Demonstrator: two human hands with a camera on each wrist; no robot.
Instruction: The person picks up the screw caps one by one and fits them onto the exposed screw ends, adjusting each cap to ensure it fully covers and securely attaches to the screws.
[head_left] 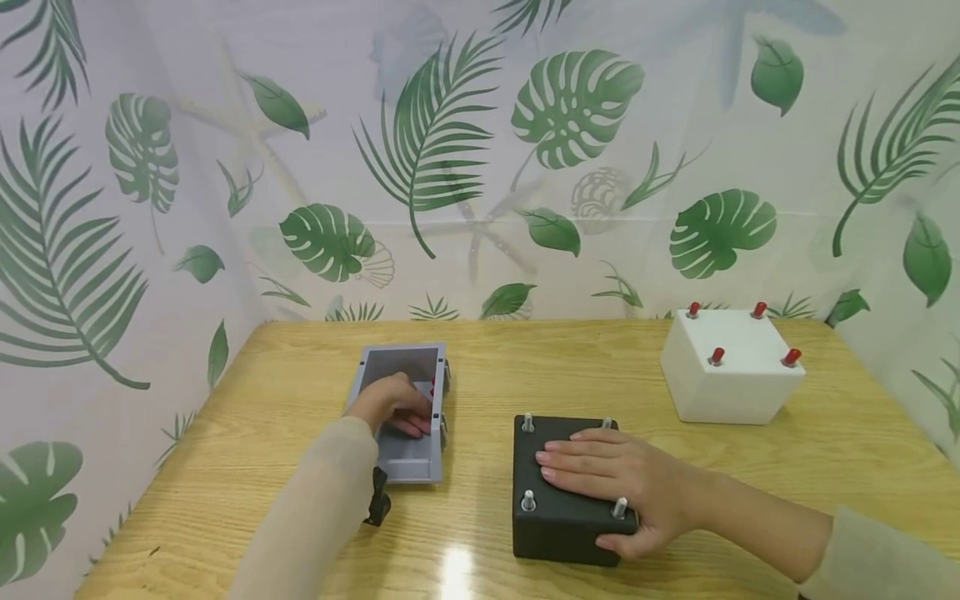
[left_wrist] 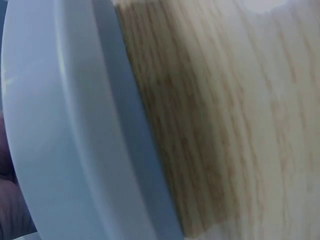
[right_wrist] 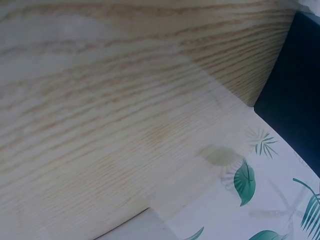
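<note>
My left hand [head_left: 392, 402] reaches down into a grey plastic bin [head_left: 405, 472], its fingers partly hidden by the palm and the wall. Small red pieces [head_left: 432, 387] show inside, beside the hand. Whether the fingers pinch one cannot be seen. In the left wrist view the bin wall [left_wrist: 75, 125] covers most of the hand. My right hand [head_left: 618, 475] rests on top of a black block [head_left: 562, 540], fingers straight across it and the thumb against its side. Silver metal studs [head_left: 528, 500] stand upright near the block's corners.
At the back right sits a white block [head_left: 723, 387] with red caps [head_left: 792, 357] on posts near its top corners. All stand on a wooden table [head_left: 480, 375]. A leaf-patterned cloth [head_left: 465, 167] hangs behind and along the sides.
</note>
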